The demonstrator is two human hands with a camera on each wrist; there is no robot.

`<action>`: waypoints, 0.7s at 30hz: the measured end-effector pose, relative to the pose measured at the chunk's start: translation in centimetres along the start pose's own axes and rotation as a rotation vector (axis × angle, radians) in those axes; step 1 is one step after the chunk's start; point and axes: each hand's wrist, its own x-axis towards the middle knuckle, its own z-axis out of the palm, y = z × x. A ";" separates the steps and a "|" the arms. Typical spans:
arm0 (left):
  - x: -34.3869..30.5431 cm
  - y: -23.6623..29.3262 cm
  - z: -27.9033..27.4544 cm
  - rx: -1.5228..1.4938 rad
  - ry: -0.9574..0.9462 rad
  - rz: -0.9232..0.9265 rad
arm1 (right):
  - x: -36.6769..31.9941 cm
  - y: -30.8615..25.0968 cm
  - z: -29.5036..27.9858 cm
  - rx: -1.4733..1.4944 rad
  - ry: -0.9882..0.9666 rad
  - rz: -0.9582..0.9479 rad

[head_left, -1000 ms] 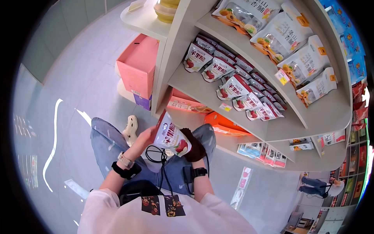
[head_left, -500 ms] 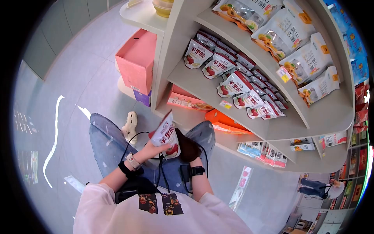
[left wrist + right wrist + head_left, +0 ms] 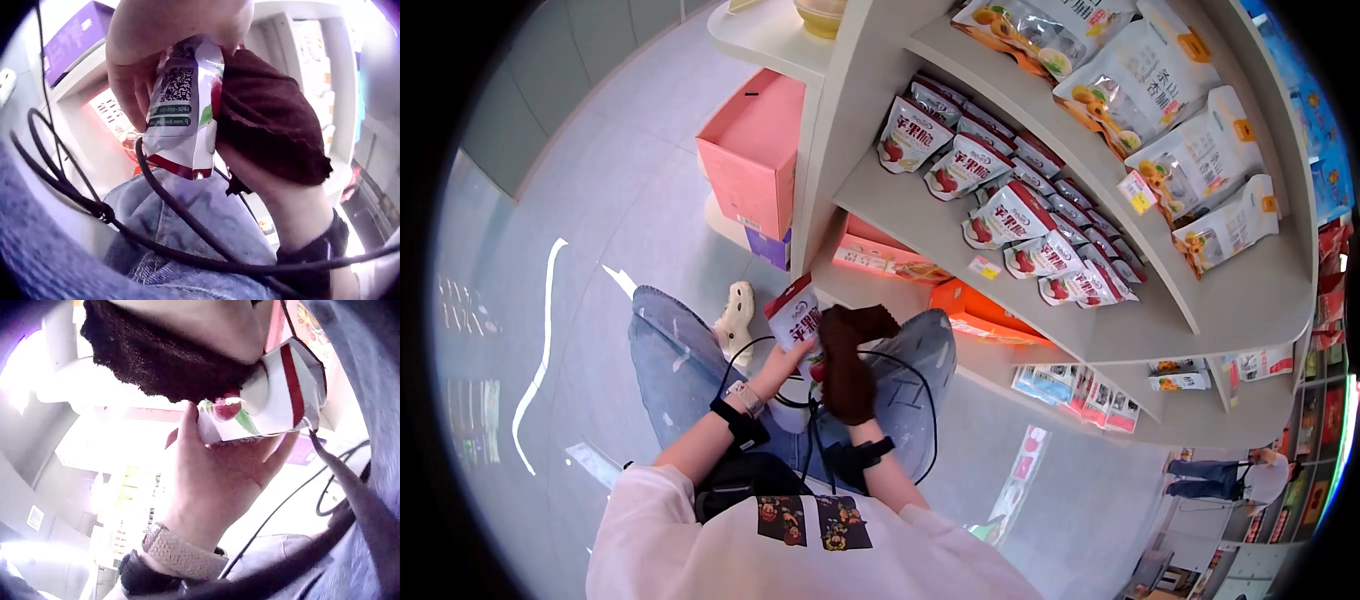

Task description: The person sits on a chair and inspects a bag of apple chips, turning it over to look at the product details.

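A white and red pouch point(image 3: 793, 312) is gripped by the left hand point(image 3: 776, 368), its thumb and fingers on opposite sides in the right wrist view. Printing and a QR code show on the pouch point(image 3: 181, 94) in the left wrist view. A dark brown cloth point(image 3: 848, 375) covers most of the right hand, which holds it against the pouch's right side. The right hand point(image 3: 212, 322) is partly bare in the right wrist view, with the cloth point(image 3: 156, 362) under it; its fingertips are hidden.
Black cables point(image 3: 925, 420) loop over the denim-covered knees. Ahead stands a shelf unit point(image 3: 870, 205) with rows of similar pouches point(image 3: 965, 165) and larger pouches above. A pink box point(image 3: 750, 165) stands left of it, an orange box point(image 3: 980, 312) low down. Another person point(image 3: 1225, 478) is at the far right.
The left hand and pouch have shifted slightly left. The right hand has moved left and turned, bringing the cloth up beside the pouch, with one end of it now sticking out to the right.
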 end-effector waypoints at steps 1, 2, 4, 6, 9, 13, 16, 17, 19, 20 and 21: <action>-0.1 0.2 -0.2 0.002 0.014 0.043 | 0.6 -1.1 0.3 0.135 0.112 -0.107; 0.0 0.1 -0.7 0.022 0.000 0.000 | 1.1 -1.9 0.8 0.271 0.224 -0.215; 0.8 -1.0 -2.4 0.059 -0.024 -0.087 | 1.6 -1.0 1.8 0.369 0.257 -0.318; 1.4 -2.3 -3.3 -0.040 -0.043 -0.071 | 2.2 2.5 3.3 0.291 0.104 -0.304; 2.2 -2.5 -3.2 -0.105 -0.067 -0.074 | 1.8 2.3 4.8 0.369 0.069 -0.219; 2.0 -2.7 -3.2 -0.111 -0.047 -0.063 | 1.6 1.2 3.1 0.265 0.055 -0.258; 1.9 -2.2 -3.3 -0.152 -0.075 -0.040 | 1.4 2.8 4.1 0.188 0.036 -0.276; 1.8 -2.0 -3.2 -0.150 -0.100 -0.020 | 1.3 3.8 4.9 0.171 0.048 -0.283; 1.8 -2.0 -3.2 -0.143 -0.090 -0.027 | 1.3 4.7 5.6 0.230 0.074 -0.274; 1.7 -2.1 -3.2 -0.139 -0.054 -0.054 | 1.3 5.1 5.9 0.261 0.085 -0.269; 1.7 -2.1 -3.2 -0.135 -0.018 -0.081 | 1.3 5.4 6.6 0.260 0.058 -0.250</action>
